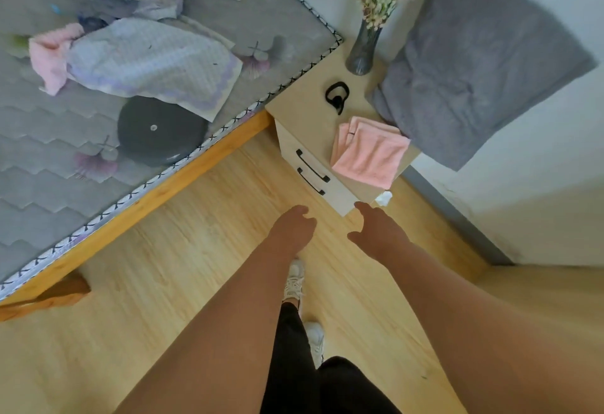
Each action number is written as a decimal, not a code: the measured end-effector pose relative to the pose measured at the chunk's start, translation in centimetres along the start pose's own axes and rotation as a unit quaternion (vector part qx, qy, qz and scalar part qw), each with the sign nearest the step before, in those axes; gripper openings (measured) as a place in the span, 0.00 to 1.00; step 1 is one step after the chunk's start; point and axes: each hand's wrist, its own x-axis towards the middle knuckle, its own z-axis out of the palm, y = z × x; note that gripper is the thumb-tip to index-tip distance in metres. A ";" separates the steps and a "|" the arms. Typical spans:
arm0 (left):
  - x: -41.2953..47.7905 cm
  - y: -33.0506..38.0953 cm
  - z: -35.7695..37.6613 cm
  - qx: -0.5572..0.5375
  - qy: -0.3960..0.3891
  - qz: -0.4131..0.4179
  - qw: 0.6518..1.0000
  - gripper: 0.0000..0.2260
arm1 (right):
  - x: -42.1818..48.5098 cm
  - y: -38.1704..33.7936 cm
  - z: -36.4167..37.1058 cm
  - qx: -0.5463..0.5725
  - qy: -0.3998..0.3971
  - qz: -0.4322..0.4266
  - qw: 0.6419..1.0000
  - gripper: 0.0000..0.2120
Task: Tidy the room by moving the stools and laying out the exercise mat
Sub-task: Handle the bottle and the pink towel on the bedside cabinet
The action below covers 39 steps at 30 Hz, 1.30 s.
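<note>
Both my arms reach forward over the wooden floor (183, 250). My left hand (292, 229) hangs with loosely curled fingers and holds nothing. My right hand (376, 230) is beside it, fingers relaxed, thumb out, empty, just in front of the low corner of the nightstand (304, 109). No stool and no exercise mat shows in this view. A dark round disc (160, 131) lies on the bed near its edge.
A bed with a grey quilted mattress (49, 158) and wooden frame (202, 165) fills the left, strewn with a pillow (147, 60) and clothes. The nightstand carries a vase of flowers (366, 44), a black band (336, 96), a pink towel (369, 155). A grey blanket (474, 60) lies at the right wall.
</note>
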 end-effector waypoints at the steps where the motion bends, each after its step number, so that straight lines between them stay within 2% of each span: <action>1: 1.6 1.5 -0.1 0.003 -0.006 0.000 1.000 0.21 | 1.4 0.3 -1.1 0.012 0.008 0.015 1.000 0.35; 7: 8.1 7.8 0.4 0.050 -0.030 0.015 0.998 0.22 | 7.0 1.6 -5.2 0.104 0.050 0.061 0.991 0.34; 11: 12.0 11.3 1.1 0.063 -0.001 0.039 0.997 0.21 | 10.6 2.8 -7.0 0.187 0.089 0.077 0.975 0.33; 18: 20.2 14.3 4.3 0.066 0.025 0.010 0.997 0.22 | 19.1 7.6 -7.8 0.203 0.107 0.094 0.969 0.31; 24: 26.2 14.5 7.0 0.088 0.094 -0.023 0.991 0.23 | 24.9 11.1 -6.8 0.198 0.109 0.118 0.967 0.29; 29: 28.9 14.0 7.7 0.132 0.109 -0.050 0.984 0.21 | 27.8 12.3 -5.3 0.193 0.113 0.136 0.965 0.26; 35: 29.5 13.7 8.7 0.069 0.142 -0.067 0.985 0.20 | 29.1 11.9 -4.4 0.219 0.104 0.174 0.954 0.32; 39: 28.8 13.8 9.5 -0.007 0.106 -0.091 0.990 0.19 | 29.7 11.8 -4.7 0.196 0.083 0.157 0.964 0.33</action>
